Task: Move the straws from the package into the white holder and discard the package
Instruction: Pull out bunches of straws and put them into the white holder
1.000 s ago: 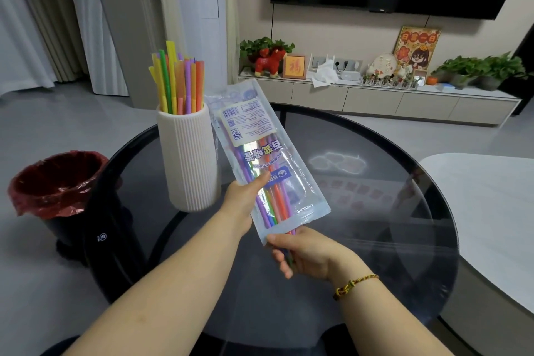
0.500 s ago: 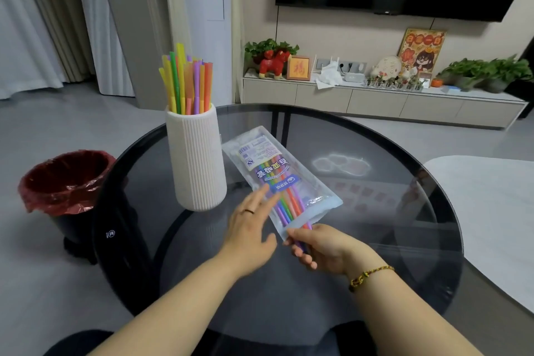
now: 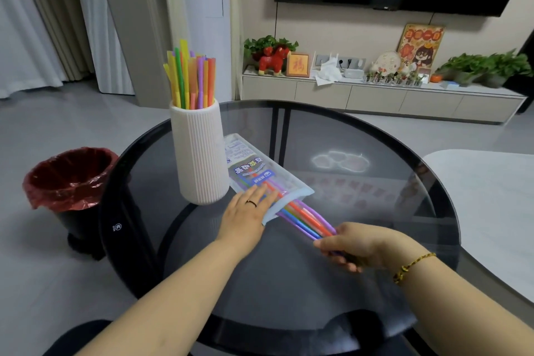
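Many straws (image 3: pixel 190 78) in holder (image 3: pixel 199 153) | left hand (image 3: pixel 245 212) flat on package (image 3: pixel 260 173) | right hand (image 3: pixel 364 246) closed on straw bundle (image 3: pixel 306 217)

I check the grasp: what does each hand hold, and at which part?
Right hand grips the straws at their near ends. Left hand holds nothing, resting flat on the package.

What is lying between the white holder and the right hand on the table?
In the head view, the straw package lies flat beside the white holder; straws stick out toward the right hand, left hand pressing it.
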Motion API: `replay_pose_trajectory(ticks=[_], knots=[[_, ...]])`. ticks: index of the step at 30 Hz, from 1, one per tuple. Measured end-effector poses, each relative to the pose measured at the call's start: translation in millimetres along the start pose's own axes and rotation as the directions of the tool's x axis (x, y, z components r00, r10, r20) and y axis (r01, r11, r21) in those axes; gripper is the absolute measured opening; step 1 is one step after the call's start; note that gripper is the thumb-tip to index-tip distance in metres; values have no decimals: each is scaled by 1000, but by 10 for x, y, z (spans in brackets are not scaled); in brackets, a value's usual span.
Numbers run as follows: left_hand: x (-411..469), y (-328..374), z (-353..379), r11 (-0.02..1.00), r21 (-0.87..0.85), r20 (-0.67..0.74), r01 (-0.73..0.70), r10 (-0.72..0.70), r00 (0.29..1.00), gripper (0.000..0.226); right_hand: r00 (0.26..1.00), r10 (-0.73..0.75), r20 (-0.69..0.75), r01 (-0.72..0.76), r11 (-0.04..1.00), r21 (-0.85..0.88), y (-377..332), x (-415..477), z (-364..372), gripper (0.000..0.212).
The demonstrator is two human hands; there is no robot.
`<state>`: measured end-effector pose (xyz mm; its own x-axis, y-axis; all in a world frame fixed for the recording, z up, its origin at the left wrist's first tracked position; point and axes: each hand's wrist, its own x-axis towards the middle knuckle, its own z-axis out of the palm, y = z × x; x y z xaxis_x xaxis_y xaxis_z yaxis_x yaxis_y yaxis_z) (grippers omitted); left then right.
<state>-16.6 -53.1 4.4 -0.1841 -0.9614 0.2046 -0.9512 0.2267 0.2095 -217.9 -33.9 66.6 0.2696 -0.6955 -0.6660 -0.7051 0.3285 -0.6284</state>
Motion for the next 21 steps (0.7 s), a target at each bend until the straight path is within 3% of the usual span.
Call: replay_pose_trajectory(ticks=[5, 10, 12, 16, 21], knots=[[12, 24, -22, 994, 43, 13, 101, -102, 995, 57, 996, 40, -85, -62, 957, -282, 61, -302, -176, 36], [-34, 113, -144, 990, -56, 71, 131, -127, 989, 74, 971, 42, -237, -188, 747, -637, -91, -623, -413, 27], [-49, 176, -219, 990, -78, 101, 114, -106, 989, 81, 957, 17, -289, -218, 697, -683, -220, -732, -497, 20], [-88, 397, -409, 988, -139, 58, 68, -61, 996, 85, 941, 6, -339, -278, 586, -761, -479, -975, -604, 30], [-171, 874, -611, 944, -297, -67, -147, 133, 989, 88, 944, -11, -331, -286, 476, -832, -689, -1183, -562, 21]])
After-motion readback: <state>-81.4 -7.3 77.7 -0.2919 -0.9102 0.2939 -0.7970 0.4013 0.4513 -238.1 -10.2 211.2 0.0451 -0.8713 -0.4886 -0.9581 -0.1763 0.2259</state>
